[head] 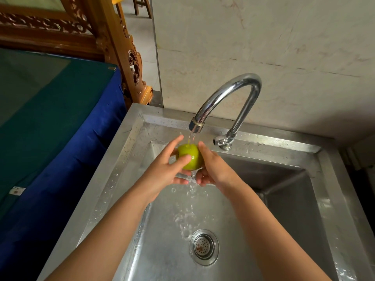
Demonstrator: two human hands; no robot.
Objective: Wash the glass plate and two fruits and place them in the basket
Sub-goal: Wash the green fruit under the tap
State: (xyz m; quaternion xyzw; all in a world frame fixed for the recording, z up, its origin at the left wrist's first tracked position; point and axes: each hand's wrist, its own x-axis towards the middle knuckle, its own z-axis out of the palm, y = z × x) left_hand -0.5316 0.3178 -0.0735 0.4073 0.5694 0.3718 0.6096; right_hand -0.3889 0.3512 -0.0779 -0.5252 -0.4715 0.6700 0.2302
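Note:
A round green fruit (pixel 190 156) is held under the running water of a chrome tap (pixel 227 94), above the steel sink (pixel 316 159). My left hand (pixel 166 169) cups it from the left, with the thumb across its front. My right hand (pixel 213 169) presses on it from the right, fingers curled beneath. Water runs over the fruit and splashes down toward the drain (pixel 204 246). No glass plate, second fruit or basket is in view.
A table covered with blue and green cloth (pixel 50 122) stands left of the sink. A carved wooden frame (pixel 121 47) rises behind it. A tiled wall (pixel 263 47) backs the sink. The tap handle (pixel 220 141) sits at the tap's base.

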